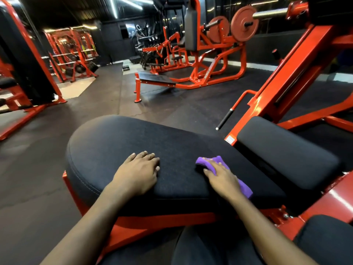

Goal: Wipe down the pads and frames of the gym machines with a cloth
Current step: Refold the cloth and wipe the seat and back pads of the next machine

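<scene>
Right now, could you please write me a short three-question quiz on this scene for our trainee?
1. Multiple choice: the right hand presses the purple cloth on which surface? A the floor, B the large black pad, C a weight plate.
2. True or false: the left hand holds the cloth.
3. Short answer: what colour is the frame under the large pad?
Key: 1 B. 2 False; it rests flat on the pad and holds nothing. 3 Red.
</scene>
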`<state>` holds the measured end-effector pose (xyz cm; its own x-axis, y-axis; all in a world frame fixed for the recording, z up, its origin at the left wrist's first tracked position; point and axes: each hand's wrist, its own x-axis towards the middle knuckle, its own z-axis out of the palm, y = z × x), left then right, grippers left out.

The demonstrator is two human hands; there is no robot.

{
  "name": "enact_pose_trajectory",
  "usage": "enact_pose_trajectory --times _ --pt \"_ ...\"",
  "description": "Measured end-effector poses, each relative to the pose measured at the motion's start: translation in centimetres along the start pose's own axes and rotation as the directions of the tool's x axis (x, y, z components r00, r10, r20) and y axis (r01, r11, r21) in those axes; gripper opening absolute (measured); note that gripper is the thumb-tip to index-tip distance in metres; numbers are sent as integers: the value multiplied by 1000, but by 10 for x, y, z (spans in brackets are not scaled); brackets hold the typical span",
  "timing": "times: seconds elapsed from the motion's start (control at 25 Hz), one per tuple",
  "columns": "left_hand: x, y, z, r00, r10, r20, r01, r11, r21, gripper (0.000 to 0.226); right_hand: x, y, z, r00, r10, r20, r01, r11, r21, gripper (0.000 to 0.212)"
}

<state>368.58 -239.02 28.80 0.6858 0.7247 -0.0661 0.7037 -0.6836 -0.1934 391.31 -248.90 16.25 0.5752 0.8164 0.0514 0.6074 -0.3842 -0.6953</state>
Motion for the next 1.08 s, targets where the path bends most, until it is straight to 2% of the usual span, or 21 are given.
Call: enact_pose_trajectory --times 0.08,0.16,0.24,0.28,0.36,0.48,0.6,0.68,0.8,0.84,0.92,0.96,1.08 --pt "-11 -12 -3 996 -50 -76 50 999 3 45 -11 -36 15 973 -231 0 230 972 40 48" --pt "-18 -29 -10 985 -110 -135 111 994 7 43 -4 -79 28 893 -444 73 435 893 116 50" --pt "-19 -49 -16 972 -163 -169 168 986 19 43 27 -120 38 812 -555 181 552 831 71 53" --pt "-18 -58 -17 967 -182 -176 188 982 13 46 50 -137 44 802 -559 211 559 827 63 53" --pt "-17 -67 -15 961 -205 -188 206 978 -12 54 107 -154 60 827 -503 252 500 862 80 53" --pt "-16 -67 -10 944 -222 -242 215 975 -58 48 190 -151 78 910 -327 253 339 941 -3 54" --pt "-16 -67 -9 917 -260 -302 226 964 -142 57 196 -155 74 933 -293 211 297 955 11 48" --pt "-14 -68 -7 906 -272 -326 232 960 -157 59 157 -157 69 902 -387 190 392 920 10 39" --pt "-13 -67 -5 901 -271 -340 228 960 -162 55 119 -164 67 762 -616 202 610 787 98 45" --pt "-13 -67 -6 900 -271 -342 227 960 -164 54 130 -164 72 749 -627 215 625 776 87 47" --pt "-15 -68 -6 899 -270 -345 229 961 -156 52 183 -154 91 785 -575 229 586 810 23 54" --pt "-15 -68 -7 899 -269 -345 229 962 -151 51 221 -138 101 829 -515 218 528 849 0 57" --pt "-15 -67 -8 904 -262 -337 226 964 -143 51 305 -54 109 962 -217 167 243 958 -154 46"
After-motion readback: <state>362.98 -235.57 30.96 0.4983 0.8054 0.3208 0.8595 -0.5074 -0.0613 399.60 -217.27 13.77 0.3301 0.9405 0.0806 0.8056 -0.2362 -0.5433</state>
